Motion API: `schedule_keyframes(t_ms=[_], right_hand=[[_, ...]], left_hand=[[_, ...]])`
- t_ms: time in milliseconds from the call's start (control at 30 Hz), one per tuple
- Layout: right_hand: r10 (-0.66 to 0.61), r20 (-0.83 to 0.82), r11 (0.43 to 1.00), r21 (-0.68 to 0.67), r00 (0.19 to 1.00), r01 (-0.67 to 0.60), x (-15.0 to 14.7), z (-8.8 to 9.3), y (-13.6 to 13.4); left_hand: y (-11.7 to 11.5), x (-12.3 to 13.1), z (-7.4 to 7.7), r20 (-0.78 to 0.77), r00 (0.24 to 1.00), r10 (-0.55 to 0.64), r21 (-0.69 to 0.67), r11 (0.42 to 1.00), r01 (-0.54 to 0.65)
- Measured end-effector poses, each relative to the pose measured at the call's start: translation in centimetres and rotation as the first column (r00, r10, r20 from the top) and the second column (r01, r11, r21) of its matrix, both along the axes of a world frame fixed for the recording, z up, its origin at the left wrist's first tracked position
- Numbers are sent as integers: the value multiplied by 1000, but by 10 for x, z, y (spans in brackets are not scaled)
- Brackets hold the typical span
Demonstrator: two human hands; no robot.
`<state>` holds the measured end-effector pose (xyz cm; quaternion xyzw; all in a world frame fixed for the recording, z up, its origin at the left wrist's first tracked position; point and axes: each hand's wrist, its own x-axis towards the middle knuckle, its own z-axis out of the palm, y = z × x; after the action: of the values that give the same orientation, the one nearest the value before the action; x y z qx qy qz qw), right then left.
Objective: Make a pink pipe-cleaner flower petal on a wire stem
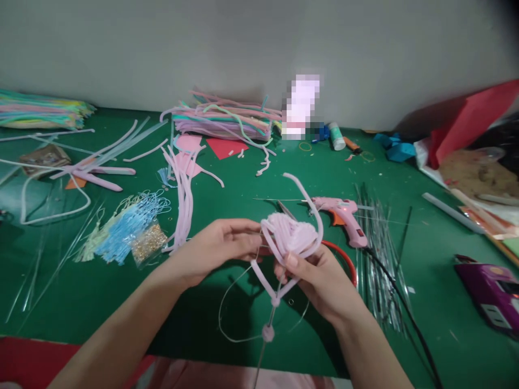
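My right hand (320, 275) is closed around the lower part of a pale pink pipe-cleaner piece (290, 232), its thumb on the front. The piece is a looped, fan-shaped bundle with one loose end curving up to the right. Below it, pink strips meet in a V at a thin stem, and a small pink ball (268, 333) sits lower on that stem. At the bundle's left edge my left hand (227, 246) pinches a thin wire (221, 313), which hangs in a wide loop. The left fingertips are partly hidden behind the piece.
A pink glue gun (343, 213) lies right of the hands beside several wire stems (383, 259). A red handle (346, 259) shows behind my right hand. Leftward are blue tassels (125, 232), a bag of beads (149, 243) and pink pipe cleaners (184, 200). A purple device (488, 297) stands far right.
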<state>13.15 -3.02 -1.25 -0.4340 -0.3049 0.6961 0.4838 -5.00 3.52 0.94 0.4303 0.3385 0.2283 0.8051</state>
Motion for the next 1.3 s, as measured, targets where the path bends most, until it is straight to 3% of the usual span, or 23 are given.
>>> schedule_keyframes(t_ms=[67,200,300,367,433,500,567,633,700,767,900,1033,1133,1200,1233,1300], right_hand=[[34,-6,998,52,999,-34,-1,1,1],[69,92,990,114,993,-79,-5,1,2],[23,288,984,163,957,-73,-7,3,4],[-1,466,964,236,885,-123,-6,6,6],[-33,668,926,300,743,-228,-4,11,9],[-119,845,888,325,521,-324,-2,17,11],[-234,930,861,333,284,-385,1,22,12],[-320,941,845,335,109,-417,2,24,13],[-360,933,833,329,16,-446,2,24,13],[-365,931,825,321,-6,-466,1,23,12],[-369,926,827,366,80,-426,-1,20,13],[-419,862,875,467,286,-128,-3,29,11],[-382,711,907,411,590,92,-8,41,6],[-277,532,932,350,800,90,-14,45,4],[-218,443,943,326,870,70,-18,45,4],[-162,322,961,267,933,74,-24,41,5]], left_hand=[[-5,7,-5,98,993,-63,72,996,56],[-11,16,-7,116,992,-42,85,996,32],[-13,17,-6,122,993,-2,72,997,-6],[-14,17,-7,161,986,34,44,998,-41],[-15,16,-9,178,983,54,-21,998,-51],[-15,14,-10,156,986,53,-93,995,-38],[-15,13,-11,117,992,36,-130,991,-20],[-13,11,-10,107,993,43,-116,993,-31],[-11,10,-8,134,989,55,-72,996,-45],[-10,10,-5,168,983,71,-34,997,-66],[-7,9,1,130,982,135,42,989,-142],[-7,7,8,-10,959,285,184,943,-278],[-9,7,12,-117,883,454,415,830,-372],[-13,9,14,-157,816,557,583,719,-379],[-15,10,14,-170,788,592,650,668,-362],[-19,12,16,-182,755,631,749,586,-309]])
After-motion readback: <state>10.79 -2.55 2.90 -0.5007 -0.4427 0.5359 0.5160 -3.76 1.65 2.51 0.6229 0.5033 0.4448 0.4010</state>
